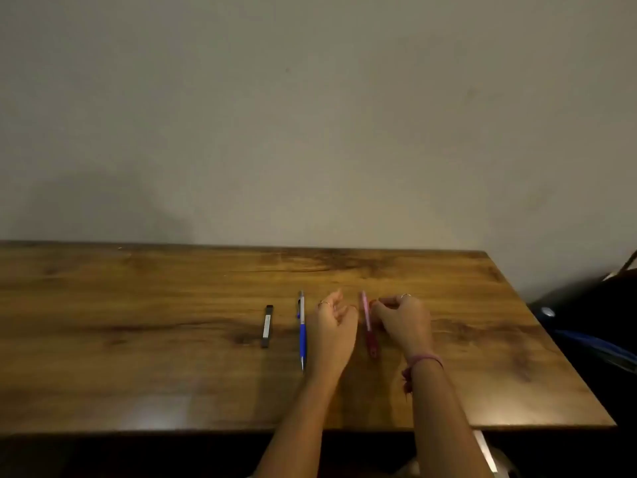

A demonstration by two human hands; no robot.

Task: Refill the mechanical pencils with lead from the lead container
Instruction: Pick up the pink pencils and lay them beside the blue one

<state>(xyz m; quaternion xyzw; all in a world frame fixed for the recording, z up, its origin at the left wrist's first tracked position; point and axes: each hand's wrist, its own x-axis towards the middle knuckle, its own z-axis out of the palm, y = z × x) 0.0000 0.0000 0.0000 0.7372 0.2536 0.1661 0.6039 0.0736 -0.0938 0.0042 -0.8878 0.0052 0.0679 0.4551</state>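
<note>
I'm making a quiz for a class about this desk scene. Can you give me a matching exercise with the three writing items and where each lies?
Column one:
1. lead container
2. blue pencil
3. pink pencil

Column two:
A. between the two hands
B. farthest left on the table
C. just left of the left hand

Pairs: 1-B, 2-C, 3-A. The right hand is beside the pink pencil.

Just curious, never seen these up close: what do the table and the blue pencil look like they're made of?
Table: wood or wood-look laminate, with brown grain, dark knots and a soft sheen. Blue pencil: probably plastic, with a blue grip, pale upper barrel and a metallic-looking tip.
</note>
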